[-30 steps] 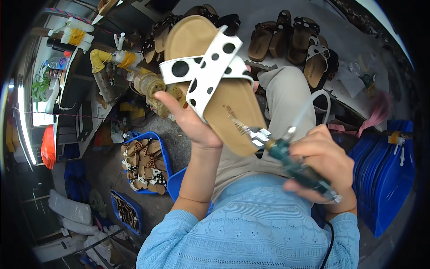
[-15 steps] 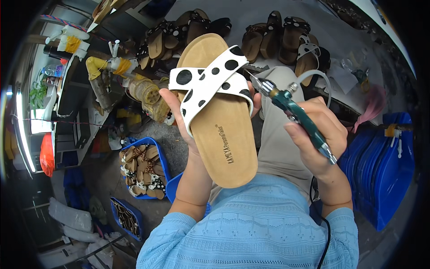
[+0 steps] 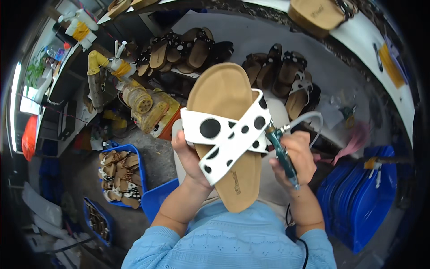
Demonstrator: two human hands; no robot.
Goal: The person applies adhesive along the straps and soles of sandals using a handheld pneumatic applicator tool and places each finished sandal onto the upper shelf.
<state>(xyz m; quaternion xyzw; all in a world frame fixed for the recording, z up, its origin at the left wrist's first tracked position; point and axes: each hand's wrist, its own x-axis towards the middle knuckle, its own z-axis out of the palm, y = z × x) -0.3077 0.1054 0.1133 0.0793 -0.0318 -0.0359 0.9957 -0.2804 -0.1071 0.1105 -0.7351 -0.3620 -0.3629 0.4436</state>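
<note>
In my left hand (image 3: 190, 159) is a slide sandal (image 3: 221, 87) with a tan footbed and white crossed straps dotted in black. My thumb lies along the strap's left side; the other fingers are hidden beneath the sole. My right hand (image 3: 296, 157) is closed around a dark green pen-shaped tool (image 3: 285, 162) with a metal front end. A pale hose (image 3: 307, 115) loops from its side. The tool's front end is at the right edge of the crossed straps; whether it touches them I cannot tell.
Dotted sandals (image 3: 195, 50) and more pairs (image 3: 291, 71) stand beyond my knees. To the left, a blue crate (image 3: 142, 168) holds many sandals, near a yellow pipe fitting (image 3: 96, 62). Stacked blue bins (image 3: 358, 201) are at right. A sandal (image 3: 313, 15) rests on the upper shelf.
The sandal now appears lower and more upright. My right hand has come left and down, bringing the tool's front end to the strap edge. The view has shifted, showing more of the upper shelf.
</note>
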